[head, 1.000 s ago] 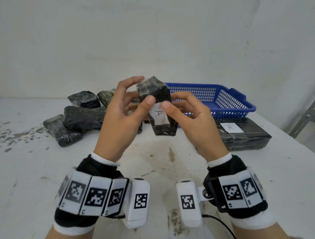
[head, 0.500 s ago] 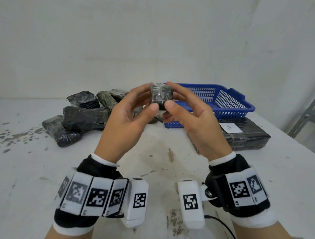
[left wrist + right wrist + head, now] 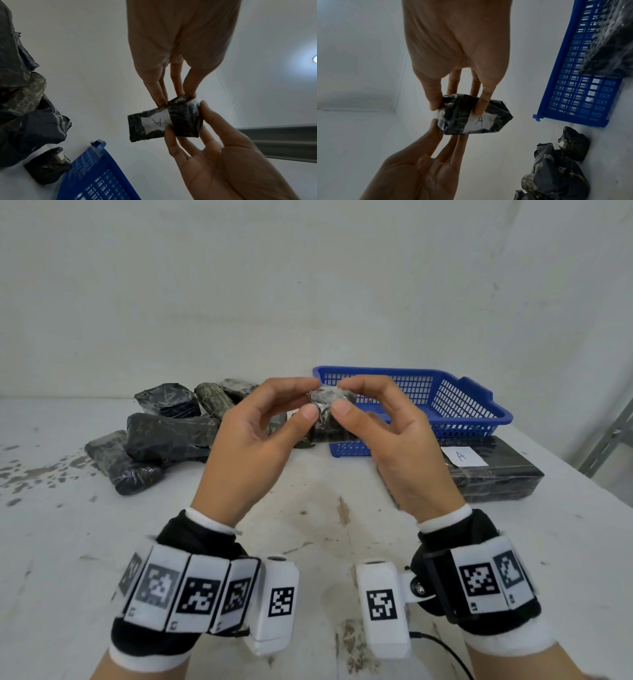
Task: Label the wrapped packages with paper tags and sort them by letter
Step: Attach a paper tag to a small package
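Note:
Both hands hold one small black wrapped package (image 3: 329, 419) in the air in front of the blue basket (image 3: 479, 409). My left hand (image 3: 303, 402) pinches its left end between thumb and fingers, and my right hand (image 3: 344, 398) pinches the right end. In the wrist views the package (image 3: 185, 121) (image 3: 455, 116) carries a white paper tag (image 3: 157, 122) (image 3: 479, 121) marked A on its underside, hidden from the head view. A long black package (image 3: 496, 484) with an A tag (image 3: 464, 456) lies right of the basket.
A pile of several untagged black wrapped packages (image 3: 164, 436) lies at the back left of the stained white table (image 3: 308, 542). The basket stands against the wall at the back right. A metal shelf post (image 3: 613, 440) is at the far right.
The package stood upright with its A tag facing me; both hands have tipped it over so its end faces me and the tag faces down, moving it slightly forward.

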